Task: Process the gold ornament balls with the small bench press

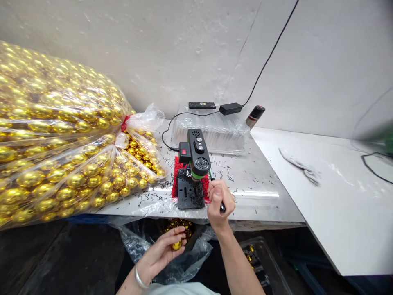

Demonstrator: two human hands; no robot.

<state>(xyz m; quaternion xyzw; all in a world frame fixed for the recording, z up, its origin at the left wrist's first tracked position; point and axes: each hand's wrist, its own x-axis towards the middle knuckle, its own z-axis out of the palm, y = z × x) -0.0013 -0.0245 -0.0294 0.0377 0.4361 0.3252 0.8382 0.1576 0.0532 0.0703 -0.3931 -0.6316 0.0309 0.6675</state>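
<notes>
A shiny gold ball sits in the fingers of my left hand, low in front of the table edge. Just behind it, more gold balls lie in an open clear plastic bag. My right hand is wrapped round the black-ended lever handle of a small bench press. This press has a black and green head with a red switch, over a slotted black base plate. Black shavings cover part of the plate and the red mat under it.
Big clear bags of gold balls fill the left side. Behind the press are a clear plastic tray, a power adapter with its cable, and a spray can. Gloves lie on the white table. Another clear box stands below.
</notes>
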